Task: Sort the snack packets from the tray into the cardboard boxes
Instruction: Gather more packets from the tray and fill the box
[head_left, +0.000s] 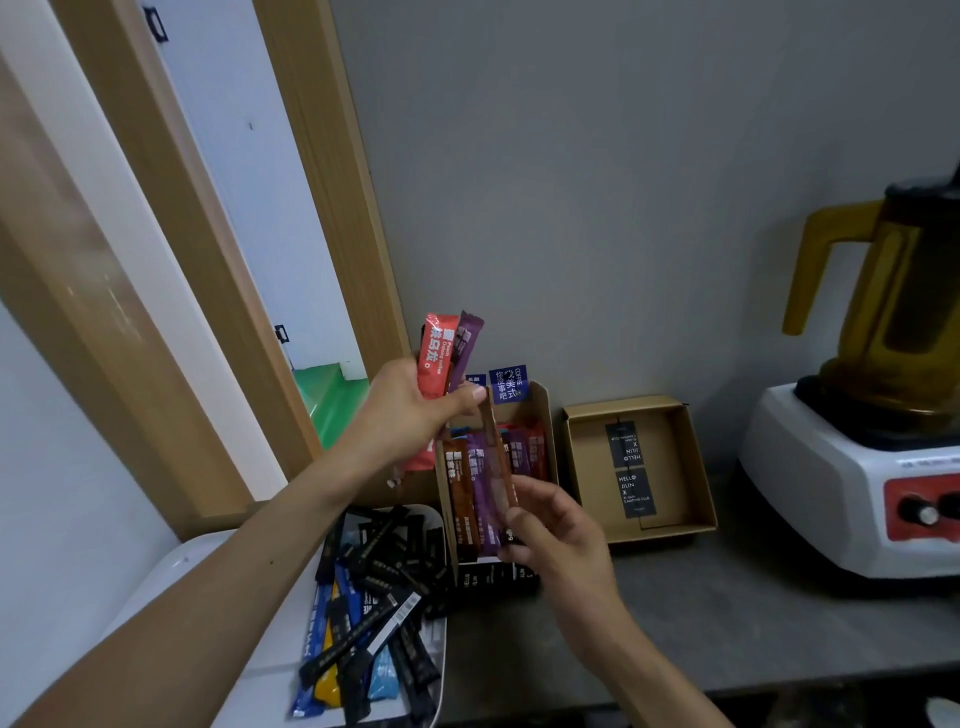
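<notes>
Packets (434, 356) gripped, left hand (410, 410) raised, right hand (561, 535) pinching

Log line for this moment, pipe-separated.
left hand holds red packet and purple packet | right hand pinches brown packet over fuller box | other box: two black packets | tray: many unsorted

Two cardboard boxes (546, 415); one tray (171, 577); one blender (815, 493); tray packets (384, 571) too heaped to count.

1. Cardboard boxes (675, 467): matt brown card, uncoated.
2. Snack packets (374, 597): glossy printed film.
3. Tray (218, 582): smooth white plastic.
4. Blender base (821, 478): glossy white plastic.
5. Jug (893, 312): translucent amber plastic.
6. Countertop (727, 623): matt grey.
7. Door frame (171, 260): wood-grain finish.
</notes>
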